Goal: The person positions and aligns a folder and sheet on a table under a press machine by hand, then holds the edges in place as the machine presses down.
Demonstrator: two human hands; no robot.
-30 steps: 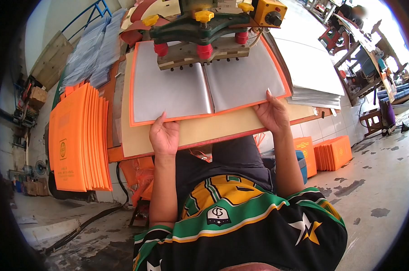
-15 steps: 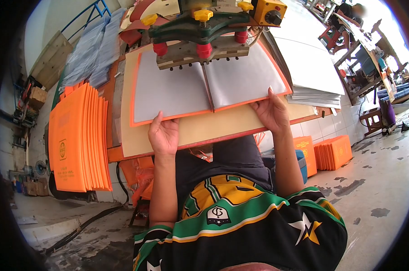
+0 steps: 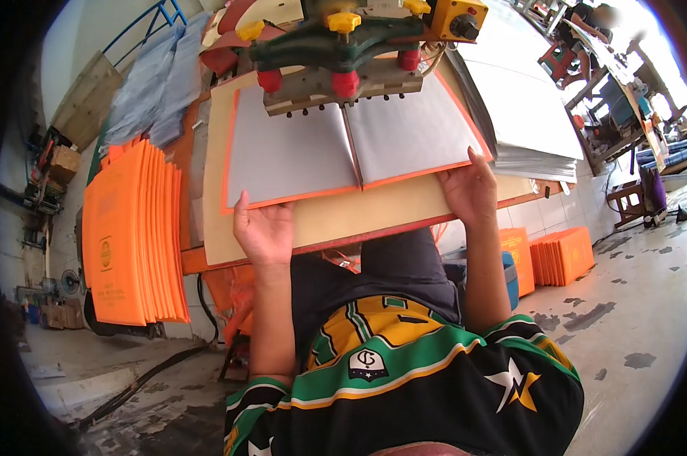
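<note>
An orange folder [image 3: 246, 204] lies open beneath the press, with whitish, translucent-looking sheets [image 3: 290, 156] over both inner sides. My left hand [image 3: 266, 230] grips its near edge at the left, thumb above and fingers underneath. Toward the near right corner, my right hand [image 3: 469, 190] pinches the same edge, thumb on top; its other fingers are partly hidden below. The folder's spine fold [image 3: 353, 148] runs away from me between the hands. Over the far part of the folder hangs the press bar [image 3: 343, 97], with small pegs along its underside. A tan board [image 3: 343, 220] supports the folder.
Stacked orange folders [image 3: 134, 235] stand left of the board. Plastic sheets [image 3: 146, 83] lie behind them. A pile of white sheets [image 3: 529, 125] sits at the right. More orange folders [image 3: 560, 257] rest on the floor. A person [image 3: 586, 26] sits at the far right.
My left hand has slid a little left along the folder's near edge. My right hand has shifted slightly right, toward the corner. The folder stays under the press, almost unmoved.
</note>
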